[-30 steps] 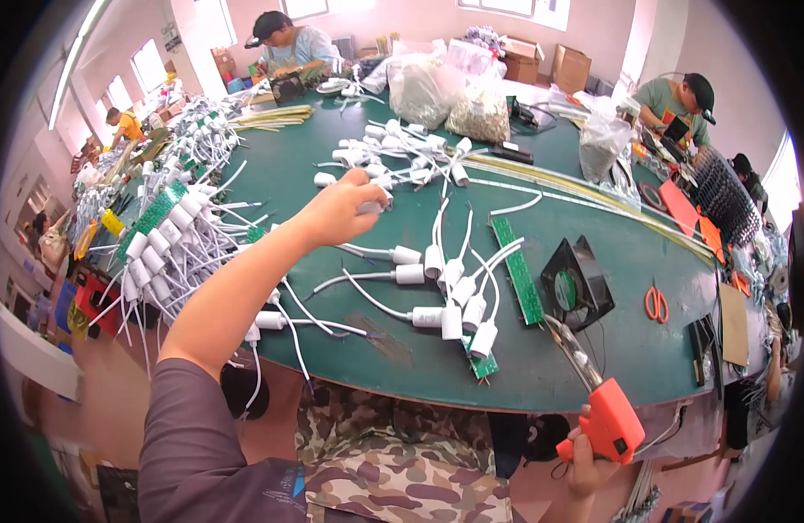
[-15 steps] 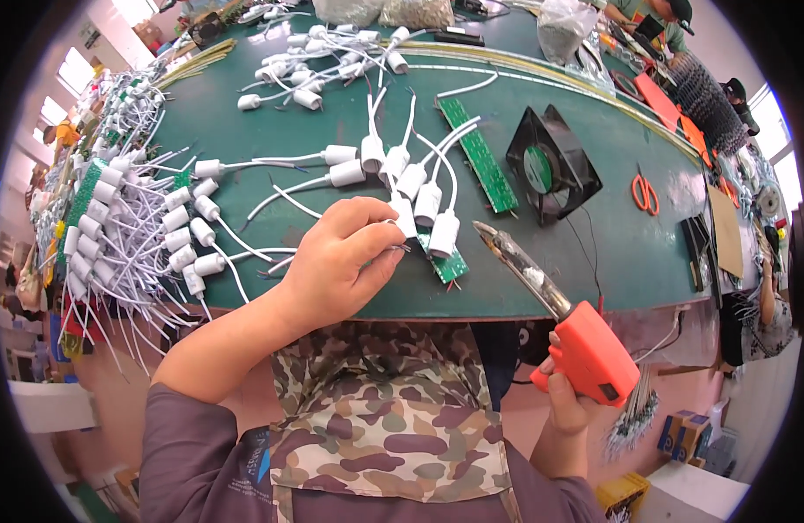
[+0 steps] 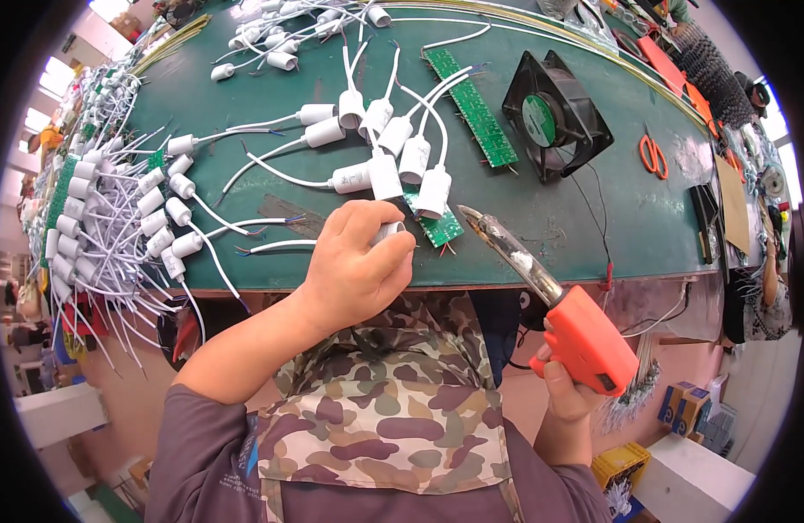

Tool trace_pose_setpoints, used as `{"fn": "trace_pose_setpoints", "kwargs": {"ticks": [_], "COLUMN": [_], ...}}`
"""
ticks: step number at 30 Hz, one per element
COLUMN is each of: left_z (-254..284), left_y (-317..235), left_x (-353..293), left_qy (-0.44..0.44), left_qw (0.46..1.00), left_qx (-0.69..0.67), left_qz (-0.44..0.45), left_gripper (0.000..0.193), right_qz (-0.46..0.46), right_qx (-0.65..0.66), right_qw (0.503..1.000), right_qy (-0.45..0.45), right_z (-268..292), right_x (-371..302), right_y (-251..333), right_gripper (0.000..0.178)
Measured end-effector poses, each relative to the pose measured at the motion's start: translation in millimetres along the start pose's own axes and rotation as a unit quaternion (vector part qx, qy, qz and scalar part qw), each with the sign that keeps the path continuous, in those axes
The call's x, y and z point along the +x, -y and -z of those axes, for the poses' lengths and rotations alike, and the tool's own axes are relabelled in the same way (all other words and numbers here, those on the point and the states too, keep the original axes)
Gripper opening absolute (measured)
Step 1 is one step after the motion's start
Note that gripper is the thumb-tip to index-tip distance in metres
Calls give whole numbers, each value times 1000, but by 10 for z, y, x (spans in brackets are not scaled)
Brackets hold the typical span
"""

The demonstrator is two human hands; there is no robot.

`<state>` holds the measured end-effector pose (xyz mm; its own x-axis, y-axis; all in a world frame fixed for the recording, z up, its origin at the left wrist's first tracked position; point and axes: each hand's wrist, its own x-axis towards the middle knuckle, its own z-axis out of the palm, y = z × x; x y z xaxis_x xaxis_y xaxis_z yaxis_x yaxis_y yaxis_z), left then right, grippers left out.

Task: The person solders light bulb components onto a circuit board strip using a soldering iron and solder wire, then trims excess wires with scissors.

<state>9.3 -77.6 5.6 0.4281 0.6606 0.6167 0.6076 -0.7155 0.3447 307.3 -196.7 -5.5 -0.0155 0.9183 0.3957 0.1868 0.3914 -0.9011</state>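
Note:
My left hand point(image 3: 354, 261) is closed on a white cylinder point(image 3: 387, 231), mostly hidden by the fingers. A white wire point(image 3: 284, 247) with bared coloured ends emerges behind that hand. My right hand point(image 3: 568, 390) grips the red handle of a soldering gun point(image 3: 589, 340), its metal tip angled up-left over the table. Between the hands' working areas lies a small green circuit board point(image 3: 441, 230), partly covered by white cylinders with wire leads; one such cylinder point(image 3: 433, 192) rests at its right side. Another cylinder point(image 3: 351, 178) lies just beyond my left hand.
A long green circuit board point(image 3: 472, 109) and a black fan point(image 3: 555, 122) stand farther back. Orange-handled scissors point(image 3: 653, 157) lie at right. Piles of wired white cylinders point(image 3: 79, 209) crowd the left edge; more point(image 3: 282, 61) lie at the back. The table's near edge point(image 3: 472, 287) runs before me.
The view has shifted, so the table sits higher in the picture. My left hand has drawn back from the standing cylinders toward me, and a cylinder now shows in its fingers. The soldering gun stays held.

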Motion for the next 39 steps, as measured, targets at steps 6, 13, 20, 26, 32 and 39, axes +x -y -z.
{"fn": "trace_pose_setpoints", "kwargs": {"ticks": [6,13,20,26,32,39], "left_z": [-73,-107,-116,-131,-119,-129], "left_y": [-10,-6,5,14,25,21], "left_x": [69,72,57,45,55,51], "left_qy": [-12,4,9,0,7,13], "left_qw": [1000,1000,999,999,999,998], "left_qx": [3,15,30,40,49,50], "left_qz": [-14,-12,-6,-11,-23,-23], "left_gripper": [23,23,25,25,24,25], "right_qz": [-122,-134,-119,-89,-55,-34], "right_qx": [-3,-16,-3,-53,-94,-69], "right_qw": [991,990,993,995,992,995], "right_qy": [-56,-40,-15,9,59,68], "right_z": [-107,-105,-137,-101,-36,-76], "right_x": [8,-43,21,-18,-85,-11], "right_y": [125,81,50,-44,-177,-197], "right_gripper": [16,18,20,23,35,46]}}
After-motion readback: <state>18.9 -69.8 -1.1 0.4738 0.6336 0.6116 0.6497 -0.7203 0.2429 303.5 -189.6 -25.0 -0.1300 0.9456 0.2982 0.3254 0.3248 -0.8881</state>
